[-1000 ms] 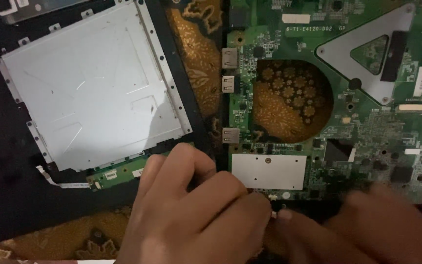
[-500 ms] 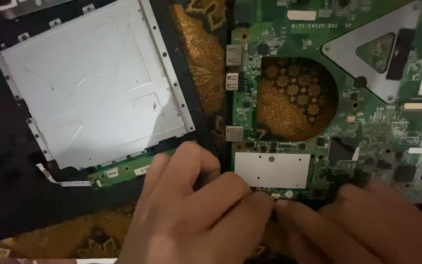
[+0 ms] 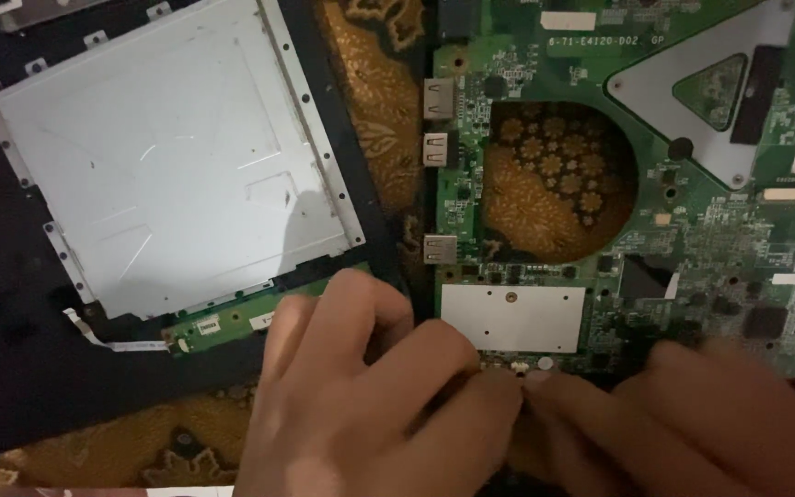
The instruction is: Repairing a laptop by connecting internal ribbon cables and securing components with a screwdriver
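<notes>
Both hands are down at the near edge of the green circuit board (image 3: 600, 230). The left hand (image 3: 370, 405) is curled, fingertips pressed together against the right hand (image 3: 692, 414); whether either pinches anything, I cannot tell, since the meeting point is blurred. Judging by this, a small connector just below the silver rectangular shield (image 3: 512, 317) is being worked loose, which calls for a fine, steady pull. The board lies flat, its long axis running left to right, ports facing the metal-backed panel (image 3: 167, 156) beside it.

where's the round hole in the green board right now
In the head view, the round hole sits upper right of centre in the green circuit board, above the silver rectangular plate.
</notes>
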